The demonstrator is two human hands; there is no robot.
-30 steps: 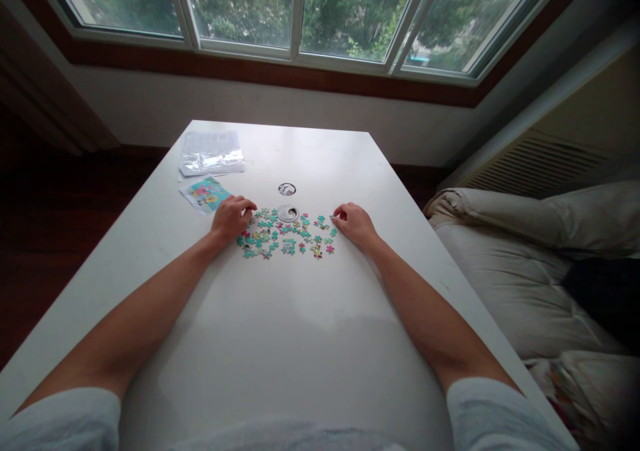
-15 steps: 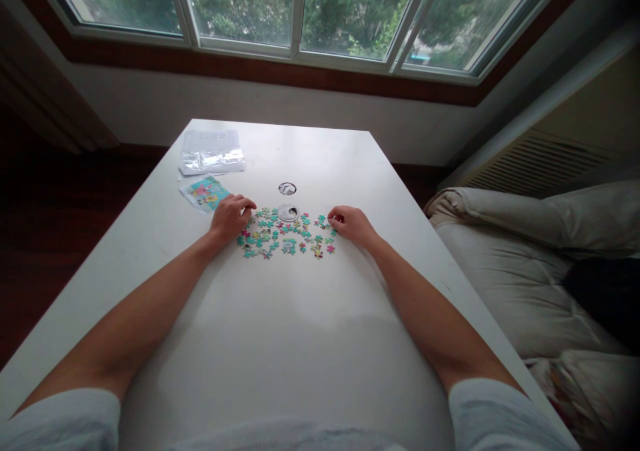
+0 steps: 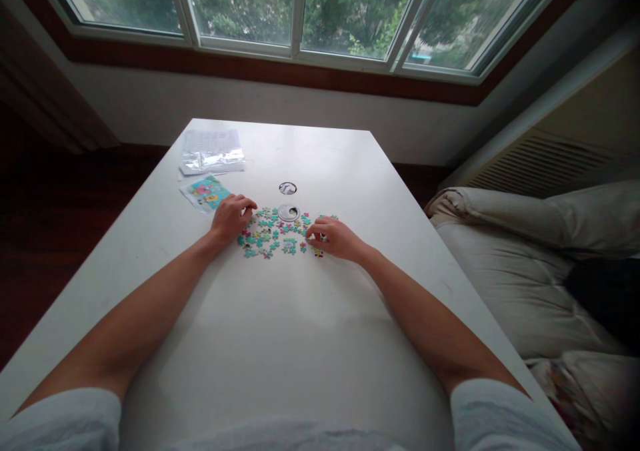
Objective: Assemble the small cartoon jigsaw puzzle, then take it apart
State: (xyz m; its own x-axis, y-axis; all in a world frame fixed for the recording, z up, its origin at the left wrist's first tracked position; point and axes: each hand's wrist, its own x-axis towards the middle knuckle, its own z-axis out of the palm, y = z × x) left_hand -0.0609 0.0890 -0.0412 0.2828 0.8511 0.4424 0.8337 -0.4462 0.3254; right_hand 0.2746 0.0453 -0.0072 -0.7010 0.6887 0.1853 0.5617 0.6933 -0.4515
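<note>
Small jigsaw puzzle pieces (image 3: pixel 265 234), mostly turquoise with pink and yellow bits, lie spread over the middle of the white table. Several are joined in a small block (image 3: pixel 289 245) near the front of the spread. My left hand (image 3: pixel 233 215) rests at the left edge of the pieces, fingers loosely bent, thumb and forefinger apart, nothing visible in them. My right hand (image 3: pixel 333 236) hovers low over the right part of the spread and covers some pieces. Its thumb and forefinger curl together beside the block; what is between them is too small to make out.
Behind the pieces are a round silvery disc (image 3: pixel 289 213) and a round dark-rimmed item (image 3: pixel 287 188). A picture card (image 3: pixel 206 193) and a clear plastic bag with papers (image 3: pixel 213 151) lie back left. A sofa (image 3: pixel 510 271) stands right of the white table (image 3: pixel 300 324).
My right hand has moved left and slightly nearer to me, from the right edge of the pieces to beside the joined block. My left hand has stayed in place.
</note>
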